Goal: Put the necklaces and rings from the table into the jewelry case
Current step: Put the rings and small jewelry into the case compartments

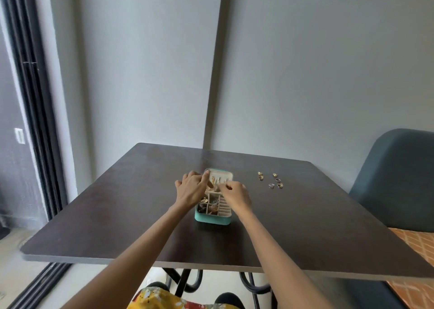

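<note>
A small teal jewelry case [212, 220] lies open in the middle of the dark table [117, 214], its lid flat at the far end. Cream compartments hold several pieces. Gold chains hang in the lid [219, 179]. My left hand [191, 188] rests on the lid's left edge, index finger reaching to its far corner. My right hand [236, 194] hovers over the hinge area with fingers curled, pinching something small that I cannot make out. Several gold and silver rings [270, 179] lie loose on the table to the right of the case.
A dark teal chair [397, 179] stands at the table's right side, with an orange patterned cushion [413, 240] near it. The wall is right behind the table. A dark door frame runs down the left.
</note>
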`<state>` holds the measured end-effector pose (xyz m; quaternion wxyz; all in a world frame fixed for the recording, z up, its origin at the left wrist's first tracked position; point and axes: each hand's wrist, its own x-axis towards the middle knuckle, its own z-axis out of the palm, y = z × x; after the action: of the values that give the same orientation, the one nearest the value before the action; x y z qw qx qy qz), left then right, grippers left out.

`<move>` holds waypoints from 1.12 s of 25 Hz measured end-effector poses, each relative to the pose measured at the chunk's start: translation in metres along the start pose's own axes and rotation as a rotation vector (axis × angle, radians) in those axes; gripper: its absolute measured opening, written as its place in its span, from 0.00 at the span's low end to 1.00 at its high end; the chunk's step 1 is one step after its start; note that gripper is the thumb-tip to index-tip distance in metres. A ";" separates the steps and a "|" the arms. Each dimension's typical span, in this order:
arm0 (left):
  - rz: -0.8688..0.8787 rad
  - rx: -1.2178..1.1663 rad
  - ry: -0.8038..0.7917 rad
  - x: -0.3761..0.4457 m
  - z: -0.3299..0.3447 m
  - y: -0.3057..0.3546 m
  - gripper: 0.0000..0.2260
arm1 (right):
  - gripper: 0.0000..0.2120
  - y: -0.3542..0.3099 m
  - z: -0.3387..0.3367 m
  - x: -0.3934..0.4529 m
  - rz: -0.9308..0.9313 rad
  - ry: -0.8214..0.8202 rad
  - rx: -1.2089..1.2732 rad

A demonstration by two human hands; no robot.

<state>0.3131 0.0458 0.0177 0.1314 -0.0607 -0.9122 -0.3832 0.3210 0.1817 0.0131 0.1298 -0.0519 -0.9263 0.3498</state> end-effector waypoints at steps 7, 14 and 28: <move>0.162 0.010 -0.135 0.041 0.089 0.070 0.10 | 0.09 0.076 -0.037 0.042 0.128 0.194 0.089; 0.156 0.030 -0.329 0.096 0.174 0.098 0.18 | 0.11 0.152 -0.066 0.099 0.240 0.240 0.029; 0.273 -0.081 -0.317 0.134 0.203 0.094 0.09 | 0.08 0.182 -0.059 0.131 0.063 0.129 0.284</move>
<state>0.1653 0.2583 -0.0157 0.0346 -0.2483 -0.8887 -0.3840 0.2118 0.3797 -0.0381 0.1838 -0.0844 -0.8552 0.4772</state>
